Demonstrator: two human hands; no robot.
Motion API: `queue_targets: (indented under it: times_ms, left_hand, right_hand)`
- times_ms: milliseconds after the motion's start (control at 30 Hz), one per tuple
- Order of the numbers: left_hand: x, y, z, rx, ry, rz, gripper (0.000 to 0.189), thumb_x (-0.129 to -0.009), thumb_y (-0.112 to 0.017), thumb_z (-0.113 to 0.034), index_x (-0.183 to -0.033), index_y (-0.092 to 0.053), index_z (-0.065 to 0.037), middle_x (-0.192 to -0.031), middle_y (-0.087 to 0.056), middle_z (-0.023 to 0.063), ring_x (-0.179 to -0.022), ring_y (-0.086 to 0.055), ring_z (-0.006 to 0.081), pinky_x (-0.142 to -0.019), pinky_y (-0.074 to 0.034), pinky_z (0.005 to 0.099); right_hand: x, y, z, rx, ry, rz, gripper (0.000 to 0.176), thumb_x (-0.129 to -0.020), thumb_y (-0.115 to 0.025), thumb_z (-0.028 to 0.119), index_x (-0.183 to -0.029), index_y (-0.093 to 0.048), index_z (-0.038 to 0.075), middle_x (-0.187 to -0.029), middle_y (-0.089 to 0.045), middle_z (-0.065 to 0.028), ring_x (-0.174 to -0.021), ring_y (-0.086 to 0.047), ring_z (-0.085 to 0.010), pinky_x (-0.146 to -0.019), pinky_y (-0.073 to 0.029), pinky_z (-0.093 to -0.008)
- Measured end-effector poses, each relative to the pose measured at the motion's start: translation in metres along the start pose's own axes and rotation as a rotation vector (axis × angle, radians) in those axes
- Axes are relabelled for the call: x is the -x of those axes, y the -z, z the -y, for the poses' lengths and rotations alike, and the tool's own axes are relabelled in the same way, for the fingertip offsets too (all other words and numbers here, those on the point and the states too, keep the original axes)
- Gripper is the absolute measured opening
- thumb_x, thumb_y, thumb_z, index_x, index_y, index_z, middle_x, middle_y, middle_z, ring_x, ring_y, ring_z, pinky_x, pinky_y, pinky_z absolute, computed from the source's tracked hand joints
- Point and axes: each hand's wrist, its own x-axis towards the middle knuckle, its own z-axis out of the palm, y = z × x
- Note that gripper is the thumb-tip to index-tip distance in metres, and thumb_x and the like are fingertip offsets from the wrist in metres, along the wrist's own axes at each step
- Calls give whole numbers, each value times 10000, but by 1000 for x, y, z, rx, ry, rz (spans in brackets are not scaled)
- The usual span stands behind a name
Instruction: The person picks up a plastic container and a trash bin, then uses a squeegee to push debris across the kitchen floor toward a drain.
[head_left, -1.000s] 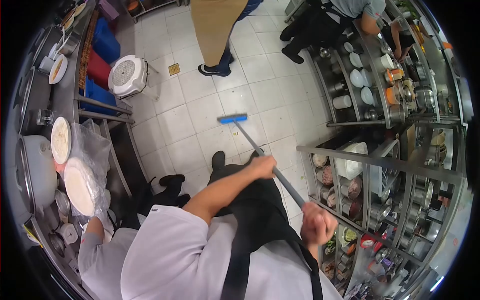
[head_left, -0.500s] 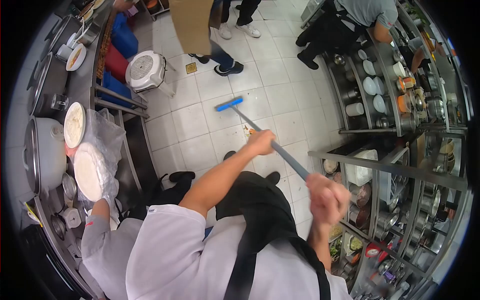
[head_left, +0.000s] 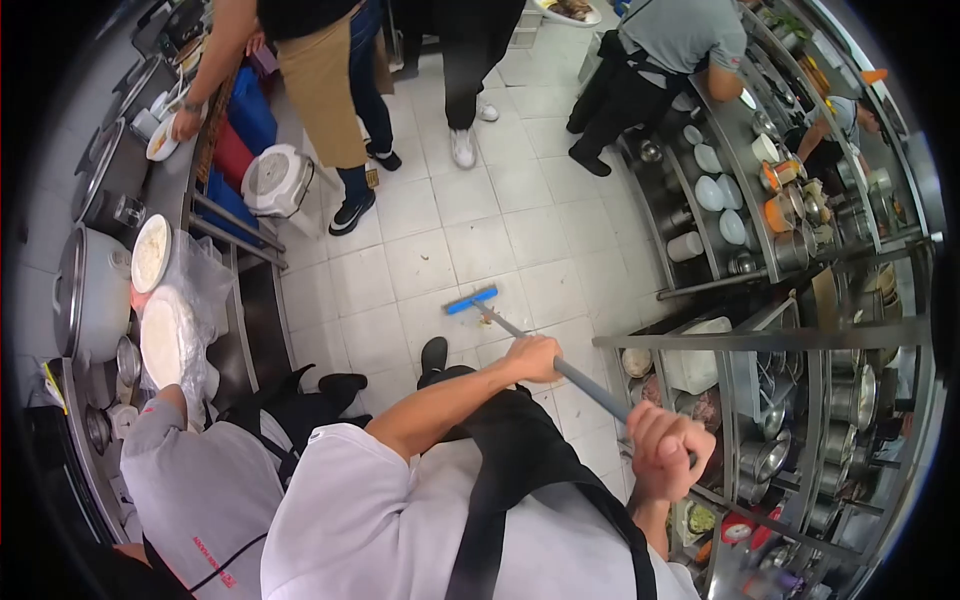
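Square white tiles [head_left: 424, 262] underlie a slim blue bar [head_left: 471, 300], left hand [head_left: 534, 358] and right hand [head_left: 668, 450] clasping its grey pole [head_left: 592, 388].

1. I watch through one camera on the wearer's head, facing forward and steeply downward.
2. The wearer's black apron [head_left: 525, 425] lies close below; tiled floor [head_left: 545, 235] stretches far ahead, counter [head_left: 172, 195] left, shelving [head_left: 780, 338] right.

Pale square tiles cover the floor [head_left: 420, 262] of a kitchen, evenly lit, with a steel table [head_left: 172, 190] along the left side and open metal shelves [head_left: 780, 340] along the right. A white stool [head_left: 280, 182] stands beside the table.
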Motion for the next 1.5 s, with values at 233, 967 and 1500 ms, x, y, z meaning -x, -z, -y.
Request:
queue_targets:
  times_ms: [233,967,1500]
  left_hand:
    - [-79,43,72,-157,193,-260,361,-770,-776,-291,-1062,-682,-99,-1159,-660,149,-1060,-665,360,-851,-563,485]
    - [17,126,111,1,51,-315,221,-710,-767,-278,-865,-714,-130,-1010,-703,124,-941,-682,373,-793,-555,499]
    - [49,77,84,36,-32,160,262,-748,-757,-383,-789,-724,-126,-870,-722,139,-879,-703,363,-760,-558,490]
  right_hand:
    - [-26,16,-130,166,-45,-36,294,-910,-519,33,-628,-468,-33,-572,-477,-48,-521,-408,-106,-495,-334,-277]
    - [-44,-110,-84,115,-31,95,312,-897,-565,80,-627,-443,-19,-566,-463,-58,-496,-380,-143,-530,-354,-337]
    - [-16,-110,-54,123,-155,25,318,-835,-578,91,-563,-430,16,-526,-467,-95,-496,-439,-204,-591,-399,-412]
